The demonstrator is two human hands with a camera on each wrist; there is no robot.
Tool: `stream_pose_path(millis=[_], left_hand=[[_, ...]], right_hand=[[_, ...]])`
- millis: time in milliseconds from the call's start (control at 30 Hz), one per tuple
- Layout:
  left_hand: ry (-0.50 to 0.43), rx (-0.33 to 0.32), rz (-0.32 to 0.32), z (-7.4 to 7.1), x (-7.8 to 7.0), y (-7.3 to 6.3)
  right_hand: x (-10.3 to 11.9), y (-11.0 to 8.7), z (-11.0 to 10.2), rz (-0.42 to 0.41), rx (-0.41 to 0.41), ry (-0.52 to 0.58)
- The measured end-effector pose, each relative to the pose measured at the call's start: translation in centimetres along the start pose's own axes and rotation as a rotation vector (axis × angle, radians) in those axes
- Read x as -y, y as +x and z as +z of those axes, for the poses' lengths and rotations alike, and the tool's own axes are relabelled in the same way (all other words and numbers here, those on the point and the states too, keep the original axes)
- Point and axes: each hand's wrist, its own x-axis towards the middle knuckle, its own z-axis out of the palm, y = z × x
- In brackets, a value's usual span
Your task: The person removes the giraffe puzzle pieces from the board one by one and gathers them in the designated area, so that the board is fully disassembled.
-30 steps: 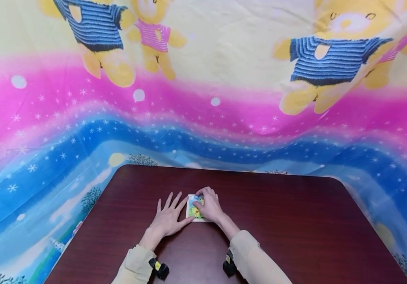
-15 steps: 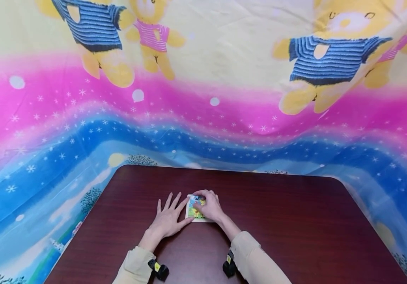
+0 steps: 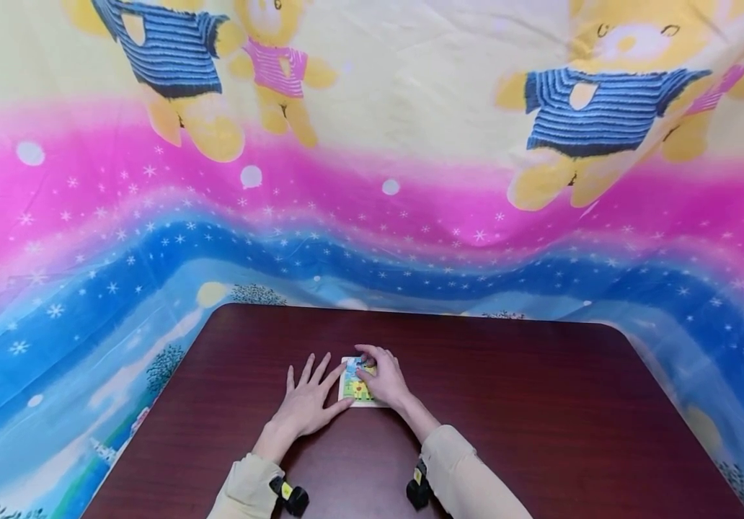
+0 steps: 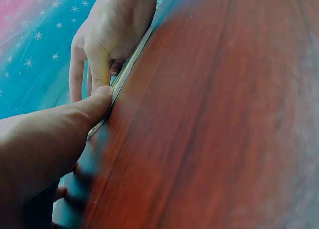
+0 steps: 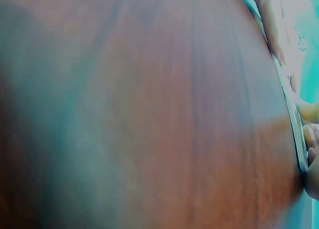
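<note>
Low in the middle of the head view, a small picture puzzle board [image 3: 355, 386] lies flat on the dark red-brown counter [image 3: 541, 404], just below the frame's centre. The left hand [image 3: 307, 400] lies flat on the counter at the board's left edge, fingers straight and spread, its thumb tip touching that edge; the left wrist view shows the thumb [image 4: 97, 102] pressed against the thin side of the board [image 4: 127, 69]. It has hold of nothing.

The right hand [image 3: 385, 378] rests on top of the board, covering its right half, with fingers bent and the fingertips down on a blue piece [image 3: 357, 365] near the board's upper edge. Whether the fingers pinch the piece or only press on it I cannot tell; the piece is too small to read. In the left wrist view the right hand [image 4: 112, 32] sits at the upper left of the frame with its fingers curled over the board's edge. The right wrist view is mostly blurred counter, with the board's thin edge [image 5: 289, 99] running down the right side of the frame.

Both sleeves are pale beige. A bright cloth [image 3: 372, 180] with bears, a pink band and blue starry bands fills the upper frame behind the counter.
</note>
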Motion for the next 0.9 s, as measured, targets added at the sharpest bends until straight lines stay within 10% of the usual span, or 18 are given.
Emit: stream_pose_path(millis=[500, 900], left_hand=[[0.004, -0.012, 0.006, 0.1, 0.1, 0.0], [-0.015, -0.012, 0.006, -0.3, 0.1, -0.2]], right_hand=[[0.0, 0.3, 0.1, 0.048, -0.085, 0.097], [-1.1, 0.7, -3.7, 0.097, -0.136, 0.229]])
